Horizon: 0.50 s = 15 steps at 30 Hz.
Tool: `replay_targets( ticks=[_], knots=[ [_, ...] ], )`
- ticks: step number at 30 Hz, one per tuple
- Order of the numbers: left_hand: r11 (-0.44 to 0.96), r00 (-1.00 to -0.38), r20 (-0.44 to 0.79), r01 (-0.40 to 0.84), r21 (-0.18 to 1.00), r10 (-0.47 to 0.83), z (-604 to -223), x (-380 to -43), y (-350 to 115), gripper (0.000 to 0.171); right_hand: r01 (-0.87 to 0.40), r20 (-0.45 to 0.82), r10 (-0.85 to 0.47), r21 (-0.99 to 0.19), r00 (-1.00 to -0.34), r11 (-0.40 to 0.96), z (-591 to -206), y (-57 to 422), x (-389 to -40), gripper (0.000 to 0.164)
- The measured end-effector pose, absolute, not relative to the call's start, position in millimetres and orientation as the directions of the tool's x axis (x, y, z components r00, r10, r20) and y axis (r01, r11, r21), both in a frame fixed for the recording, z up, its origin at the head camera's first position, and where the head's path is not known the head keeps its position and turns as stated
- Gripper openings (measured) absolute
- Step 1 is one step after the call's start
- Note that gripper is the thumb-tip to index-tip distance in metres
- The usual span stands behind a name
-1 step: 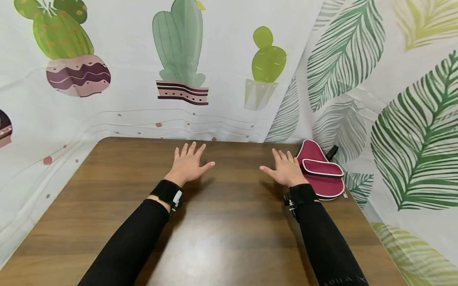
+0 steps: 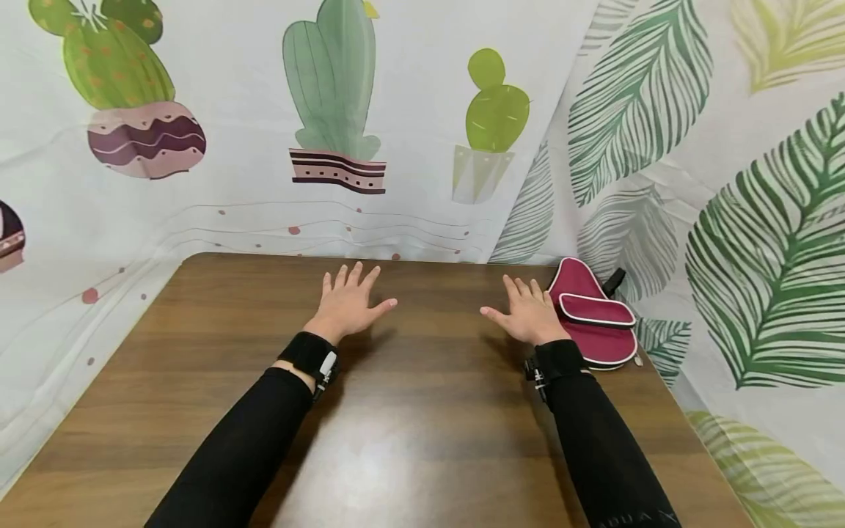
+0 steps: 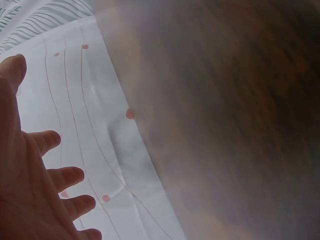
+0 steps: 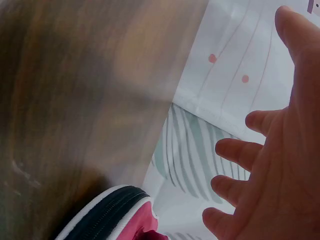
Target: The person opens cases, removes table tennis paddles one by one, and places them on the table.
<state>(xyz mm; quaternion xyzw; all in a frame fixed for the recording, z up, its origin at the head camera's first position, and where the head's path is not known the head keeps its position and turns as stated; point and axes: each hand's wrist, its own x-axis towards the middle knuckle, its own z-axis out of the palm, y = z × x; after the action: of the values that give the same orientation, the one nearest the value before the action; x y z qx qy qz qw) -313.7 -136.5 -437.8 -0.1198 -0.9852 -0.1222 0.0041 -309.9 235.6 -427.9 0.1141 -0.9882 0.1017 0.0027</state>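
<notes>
Palm down with fingers spread, my left hand hovers above the wooden table toward its far side. My right hand is held the same way farther right, fingers spread and holding nothing. Just beyond its right side lies a dark red zippered case with white piping, a front pocket and a black strap. In the right wrist view, the edge of that case shows at the bottom, apart from the fingers. The left wrist view shows only the hand, the tabletop and the printed cloth.
A white cloth printed with cacti hangs behind the table's far edge. Another cloth with green leaves hangs along the right side. The case lies at the table's back right corner. Black bands are on both wrists.
</notes>
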Motion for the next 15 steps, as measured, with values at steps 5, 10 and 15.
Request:
replay_targets(
  ticks=[5, 10, 15],
  knots=[
    [0.940, -0.972, 0.026, 0.234, 0.247, 0.235, -438, -313, -139, 0.091, -0.206, 0.057, -0.199, -0.186, -0.978, 0.961, -430, 245, -313, 0.098],
    [0.945, -0.973, 0.036, 0.229, 0.234, 0.227, -436, -314, -140, 0.092, -0.141, 0.104, -0.126, -0.160, -0.987, 0.977, -431, 271, -318, 0.091],
    [0.945, -0.973, 0.034, 0.229, 0.232, 0.227, -433, -312, -141, 0.092, -0.040, 0.090, -0.028, -0.131, -0.996, 0.991, -429, 300, -314, 0.087]
  ],
)
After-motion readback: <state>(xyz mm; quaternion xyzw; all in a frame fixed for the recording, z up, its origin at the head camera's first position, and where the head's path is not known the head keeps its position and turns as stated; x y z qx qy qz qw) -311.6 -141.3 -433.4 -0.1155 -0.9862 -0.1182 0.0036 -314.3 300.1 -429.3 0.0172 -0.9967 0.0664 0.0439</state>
